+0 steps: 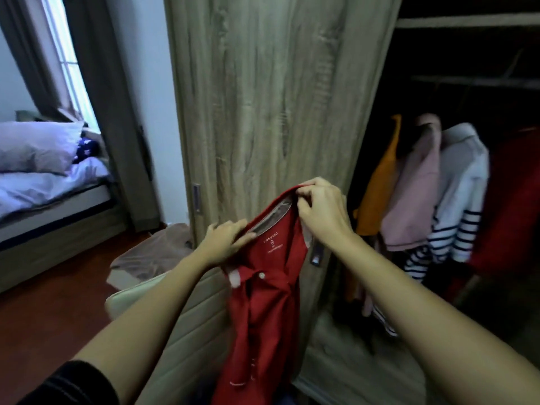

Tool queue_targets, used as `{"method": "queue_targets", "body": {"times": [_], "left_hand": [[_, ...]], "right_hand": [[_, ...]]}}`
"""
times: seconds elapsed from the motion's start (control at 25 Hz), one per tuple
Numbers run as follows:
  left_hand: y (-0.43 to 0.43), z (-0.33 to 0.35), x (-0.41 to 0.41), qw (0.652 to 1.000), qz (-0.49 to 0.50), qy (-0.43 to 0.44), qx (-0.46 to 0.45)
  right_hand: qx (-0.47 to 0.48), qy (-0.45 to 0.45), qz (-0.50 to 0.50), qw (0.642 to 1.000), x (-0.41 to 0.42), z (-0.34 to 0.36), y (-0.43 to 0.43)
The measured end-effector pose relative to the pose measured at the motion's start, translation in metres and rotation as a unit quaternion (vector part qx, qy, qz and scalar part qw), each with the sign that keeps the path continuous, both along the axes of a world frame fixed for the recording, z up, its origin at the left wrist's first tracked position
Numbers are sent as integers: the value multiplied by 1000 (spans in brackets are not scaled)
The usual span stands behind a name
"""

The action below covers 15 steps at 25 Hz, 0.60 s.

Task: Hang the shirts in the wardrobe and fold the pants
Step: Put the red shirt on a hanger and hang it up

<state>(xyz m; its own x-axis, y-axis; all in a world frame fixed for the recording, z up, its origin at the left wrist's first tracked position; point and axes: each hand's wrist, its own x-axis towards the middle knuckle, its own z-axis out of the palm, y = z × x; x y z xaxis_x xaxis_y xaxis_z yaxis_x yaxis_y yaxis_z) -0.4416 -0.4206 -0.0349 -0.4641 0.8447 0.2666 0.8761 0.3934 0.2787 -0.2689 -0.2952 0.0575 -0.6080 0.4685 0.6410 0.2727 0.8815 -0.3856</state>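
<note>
– Close to the body, what do the hands have?

– Both are clamped on the collar of a red shirt (263, 317). The left hand (226, 242) pinches the near side of the collar, and the right hand (321, 211) has its fingers curled over the top edge, higher up. The shirt hangs down between the forearms, its buttoned front facing the camera.

– Is the shirt inside the wardrobe?

– No, it hangs outside, right in front of the wooden sliding door (263, 97). That panel stands directly behind it.

– What else is close by?

– Low on the left, a cream padded thing (181, 317) sits against the door; I cannot tell what it is. Just past it, a box (152, 252) covered in thin plastic stands on the reddish floor (43, 331).

– And the open side?

– It lies to the right of the door and is dark. An orange top (380, 182), a pink one (415, 194) and a white one with striped sleeves (464, 182) hang there packed together, with another red garment (514, 200) at the far right. A shelf (467, 20) runs above them.

– Further off?

– To the left, a bed (52, 200) with a pale pillow (38, 144), then a grey curtain (96, 83) beside a bright window (67, 54).
</note>
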Motion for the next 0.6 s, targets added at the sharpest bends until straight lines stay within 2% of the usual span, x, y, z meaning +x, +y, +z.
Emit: {"method": "queue_targets", "body": {"times": [0.08,0.16,0.28,0.36,0.4,0.52,0.6], "left_hand": [[5,-12,10,999,-12,8,-45],[15,-10,14,999,-42,-19,-23],[31,28,23,996,-44,-22,78],[36,59,29,978,-6,-69,196],[40,72,33,969,5,-101,226],[53,92,51,976,-8,-115,187],[64,100,60,963,-31,-155,219]], "right_hand": [[-13,-3,-52,999,26,9,17],[-18,-8,-93,995,50,16,33],[1,-29,-126,992,85,21,53],[11,-44,-160,986,105,24,64],[12,-57,-179,982,115,28,68],[-3,-114,-226,967,138,35,80],[-25,-156,-254,954,149,35,85]]}}
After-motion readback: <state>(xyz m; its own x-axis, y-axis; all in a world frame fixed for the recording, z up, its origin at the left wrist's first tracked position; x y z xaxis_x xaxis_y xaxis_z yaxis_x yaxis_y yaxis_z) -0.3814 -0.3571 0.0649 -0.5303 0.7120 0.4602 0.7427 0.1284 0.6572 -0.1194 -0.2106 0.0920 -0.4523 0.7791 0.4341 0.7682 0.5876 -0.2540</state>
